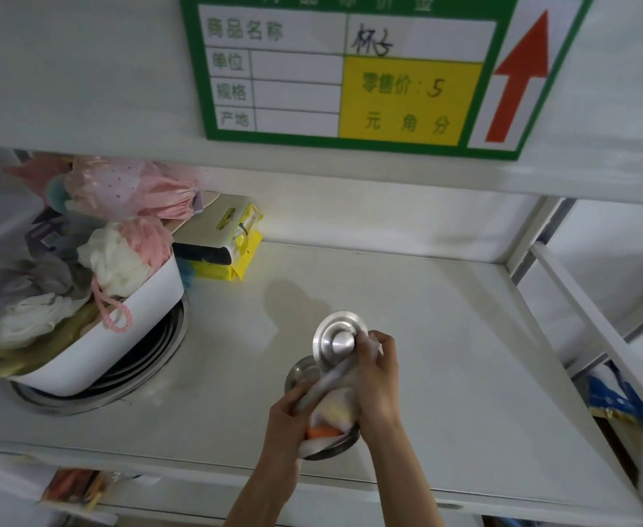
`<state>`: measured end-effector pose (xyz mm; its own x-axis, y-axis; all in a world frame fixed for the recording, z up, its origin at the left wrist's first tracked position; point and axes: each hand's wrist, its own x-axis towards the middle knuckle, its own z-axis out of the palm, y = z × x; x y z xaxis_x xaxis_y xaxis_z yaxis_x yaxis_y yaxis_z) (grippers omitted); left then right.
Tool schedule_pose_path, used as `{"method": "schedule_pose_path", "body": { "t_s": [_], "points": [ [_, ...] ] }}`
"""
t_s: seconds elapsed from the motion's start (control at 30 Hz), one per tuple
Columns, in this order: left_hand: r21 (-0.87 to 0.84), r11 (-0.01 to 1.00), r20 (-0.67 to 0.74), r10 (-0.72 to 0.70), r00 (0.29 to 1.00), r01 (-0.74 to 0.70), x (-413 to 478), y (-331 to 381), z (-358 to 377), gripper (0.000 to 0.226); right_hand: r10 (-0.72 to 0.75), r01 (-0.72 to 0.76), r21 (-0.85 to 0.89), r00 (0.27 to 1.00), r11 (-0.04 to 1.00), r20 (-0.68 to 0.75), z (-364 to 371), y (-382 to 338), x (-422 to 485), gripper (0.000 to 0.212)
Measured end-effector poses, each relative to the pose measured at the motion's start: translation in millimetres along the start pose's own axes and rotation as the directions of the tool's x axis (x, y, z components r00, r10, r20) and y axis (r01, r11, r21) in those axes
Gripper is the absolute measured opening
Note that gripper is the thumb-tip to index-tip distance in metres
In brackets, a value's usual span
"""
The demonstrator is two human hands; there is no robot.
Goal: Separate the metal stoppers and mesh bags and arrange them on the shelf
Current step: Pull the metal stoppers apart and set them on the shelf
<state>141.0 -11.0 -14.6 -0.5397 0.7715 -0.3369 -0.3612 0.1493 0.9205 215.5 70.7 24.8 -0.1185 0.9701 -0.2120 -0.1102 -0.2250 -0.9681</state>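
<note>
A: Hands?
B: Left hand (287,412) and right hand (377,378) both clamped round a mesh bag (335,408); metal stopper (339,342) at the right fingertips.
A: Where?
B: Above the shelf (445,355), right of the white basin (122,336) full of mesh bags.

A green price tag (350,74) is hanging on the shelf edge (84,119), showing printed rows 商品名称, 单位, 规格, 产地, with handwriting reading 杯子. Its yellow panel is reading 零售价: 5, 元 角 分, beside a red arrow (517,78) pointing up.
</note>
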Motion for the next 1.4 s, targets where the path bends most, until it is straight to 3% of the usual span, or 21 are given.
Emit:
{"method": "schedule_pose_path", "body": {
  "t_s": [0.17, 0.27, 0.3, 0.47, 0.63, 0.87, 0.97, 1.13, 1.3, 1.4],
  "points": [
    [-0.043, 0.999, 0.031, 0.019, 0.999, -0.017, 1, -2, -1, 0.039, 0.218, -0.238, 0.314, 0.971, 0.919, 0.098, -2, 0, 2, 0.011],
    [-0.142, 0.989, 0.094, 0.062, 0.994, -0.048, 1, -5, -1, 0.013, 0.210, -0.235, 0.386, 0.972, 0.892, 0.106, -2, -1, 4, 0.011],
    [-0.156, 0.986, 0.112, 0.069, 0.991, -0.051, 1, -6, -2, 0.018, 0.210, -0.225, 0.386, 0.974, 0.894, 0.082, -2, -1, 5, 0.011],
    [-0.117, 0.987, 0.091, 0.122, 0.988, -0.111, 5, -13, -1, 0.028, 0.163, -0.138, 0.275, 0.984, 0.952, -0.068, 3, 0, 8, 0.013],
    [0.017, 0.984, 0.061, 0.178, 0.982, -0.180, 7, -14, 0, 0.029, 0.046, -0.041, 0.059, 0.996, 0.997, -0.074, 8, 2, 4, 0.021],
    [0.139, 0.978, 0.052, 0.147, 0.988, -0.153, 10, -3, 5, 0.024, -0.037, 0.041, -0.124, 0.999, 0.991, 0.033, 10, 3, 2, 0.019],
    [0.158, 0.982, 0.025, 0.102, 0.994, -0.104, 13, -3, 4, 0.008, -0.045, 0.060, -0.167, 0.995, 0.984, 0.091, 11, 7, 0, 0.016],
    [0.192, 0.973, 0.019, 0.125, 0.992, -0.126, 17, -6, 4, 0.031, 0.011, 0.017, -0.173, 0.987, 0.985, 0.158, 14, 8, -4, 0.014],
    [0.187, 0.979, -0.025, 0.089, 0.996, -0.082, 22, -16, 3, 0.039, -0.111, 0.207, -0.416, 0.964, 0.885, 0.242, 13, 11, -7, 0.020],
    [0.154, 0.982, -0.013, 0.110, 0.994, -0.106, 23, -13, 7, 0.022, -0.149, 0.240, -0.451, 0.962, 0.860, 0.227, 12, 8, -11, 0.016]
  ]
}}
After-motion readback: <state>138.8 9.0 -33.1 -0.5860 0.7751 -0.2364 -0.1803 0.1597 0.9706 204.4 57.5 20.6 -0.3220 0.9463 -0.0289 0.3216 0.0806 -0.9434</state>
